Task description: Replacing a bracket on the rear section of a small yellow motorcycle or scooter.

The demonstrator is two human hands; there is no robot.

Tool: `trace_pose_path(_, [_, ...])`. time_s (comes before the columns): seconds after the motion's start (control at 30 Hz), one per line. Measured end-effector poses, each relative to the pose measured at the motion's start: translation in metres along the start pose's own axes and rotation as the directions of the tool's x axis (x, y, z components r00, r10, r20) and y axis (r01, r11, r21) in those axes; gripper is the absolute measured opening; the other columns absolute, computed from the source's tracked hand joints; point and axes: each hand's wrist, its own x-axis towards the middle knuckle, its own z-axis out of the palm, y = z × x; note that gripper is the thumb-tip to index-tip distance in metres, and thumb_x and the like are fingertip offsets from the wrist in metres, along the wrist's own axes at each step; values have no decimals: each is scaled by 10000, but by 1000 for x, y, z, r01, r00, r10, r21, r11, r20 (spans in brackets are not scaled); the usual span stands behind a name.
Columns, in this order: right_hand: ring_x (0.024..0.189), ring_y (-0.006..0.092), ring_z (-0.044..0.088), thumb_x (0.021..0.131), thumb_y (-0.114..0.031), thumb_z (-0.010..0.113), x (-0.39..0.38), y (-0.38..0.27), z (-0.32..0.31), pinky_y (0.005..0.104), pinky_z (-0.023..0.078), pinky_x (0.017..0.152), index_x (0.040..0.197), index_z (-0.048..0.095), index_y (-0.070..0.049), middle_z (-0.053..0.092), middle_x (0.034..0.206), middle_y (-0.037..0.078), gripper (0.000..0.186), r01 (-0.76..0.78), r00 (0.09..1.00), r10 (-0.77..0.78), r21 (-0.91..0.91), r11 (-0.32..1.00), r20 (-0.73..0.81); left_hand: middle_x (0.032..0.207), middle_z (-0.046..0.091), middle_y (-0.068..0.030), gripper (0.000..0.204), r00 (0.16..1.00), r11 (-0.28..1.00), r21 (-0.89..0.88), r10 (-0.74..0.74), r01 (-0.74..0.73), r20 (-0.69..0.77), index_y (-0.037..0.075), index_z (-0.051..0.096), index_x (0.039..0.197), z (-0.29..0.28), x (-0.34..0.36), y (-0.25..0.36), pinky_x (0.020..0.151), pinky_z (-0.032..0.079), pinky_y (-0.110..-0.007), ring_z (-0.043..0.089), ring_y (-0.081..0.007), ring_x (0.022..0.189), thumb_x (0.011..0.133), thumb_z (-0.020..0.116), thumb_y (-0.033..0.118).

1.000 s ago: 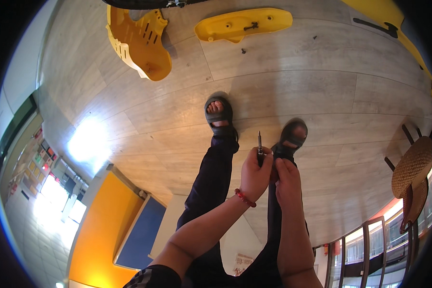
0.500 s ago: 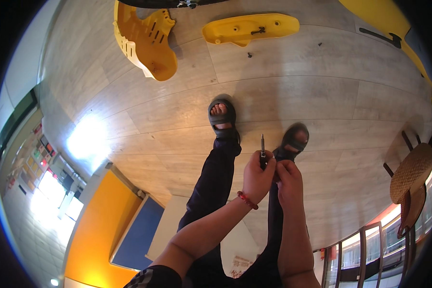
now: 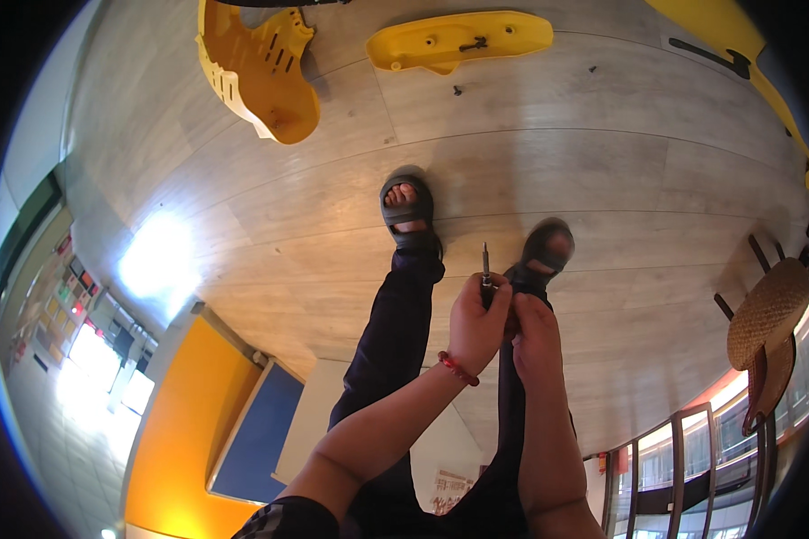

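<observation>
My left hand (image 3: 478, 322) is wrapped round a screwdriver (image 3: 486, 277) with a dark handle, its thin metal shaft pointing away from me over the floor. A red bead bracelet circles that wrist. Right beside it, my right hand (image 3: 537, 334) is closed, thumb and fingers pressed together against the left fingers. Whatever it pinches, if anything, is hidden. Both hands hang in the air above my right leg and sandal. Farther out on the floor lie a long yellow plastic panel (image 3: 422, 57) with a small black piece (image 3: 474, 42) on it and a curved, slotted yellow shell (image 3: 289, 108).
Two small dark screws, a nearer screw (image 3: 457, 91) and another screw (image 3: 592, 69), lie on the wood-look floor. A large yellow body part (image 3: 715, 27) stands at the far right. A woven-seat chair (image 3: 768, 310) is at the right, a yellow-and-blue cabinet (image 3: 184, 431) at the lower left.
The whole view has shifted slightly, so the floor parts sit a little higher and more to the left. Both hands keep nearly the same pose, the screwdriver still in the left.
</observation>
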Motion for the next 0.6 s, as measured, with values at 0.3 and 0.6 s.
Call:
trace_pose_path(0.3, [631, 79, 456, 900, -127, 482, 2, 0, 0, 214, 364, 583, 840, 529, -24, 516, 697, 4, 128, 7, 1000, -8, 50, 999, 7, 735, 508, -5, 87, 1000, 999, 38, 3, -2, -22, 23, 504, 902, 0, 1, 7, 483, 400, -208, 472, -56, 569, 860, 537, 93])
trace_pose_path(0.6, [676, 73, 484, 881, -102, 512, 3, -1, -16, 212, 405, 645, 913, 542, -23, 525, 762, 3, 90, 41, 999, -40, -147, 988, 9, 670, 533, -20, 128, 999, 999, 42, 9, -7, -36, 16, 517, 898, 4, 4, 2, 485, 412, -227, 495, -73, 549, 867, 539, 138])
